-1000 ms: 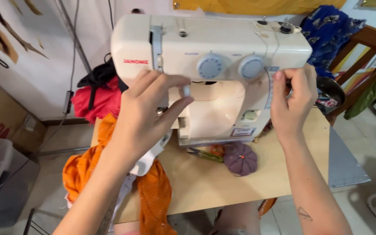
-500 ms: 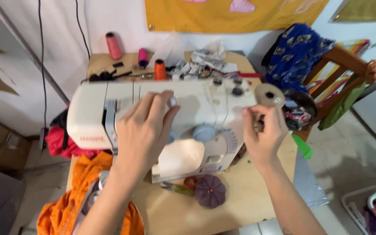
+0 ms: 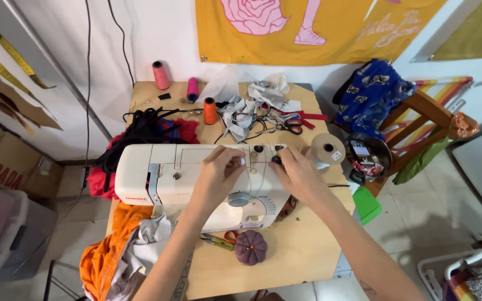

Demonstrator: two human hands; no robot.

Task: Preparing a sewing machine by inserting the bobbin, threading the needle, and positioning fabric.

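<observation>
Wooden table (image 3: 308,245): left hand (image 3: 218,173), right hand (image 3: 297,175) pinching atop sewing machine (image 3: 157,178), contents unclear.

One sewing machine (image 3: 185,178), three small thread cones (image 3: 161,75), one large spool (image 3: 327,148), one pincushion (image 3: 250,247), two hands (image 3: 218,173)

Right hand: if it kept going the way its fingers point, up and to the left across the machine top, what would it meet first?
Probably the left hand, whose fingertips sit just beyond the right hand on the sewing machine; depth is hard to judge.
</observation>
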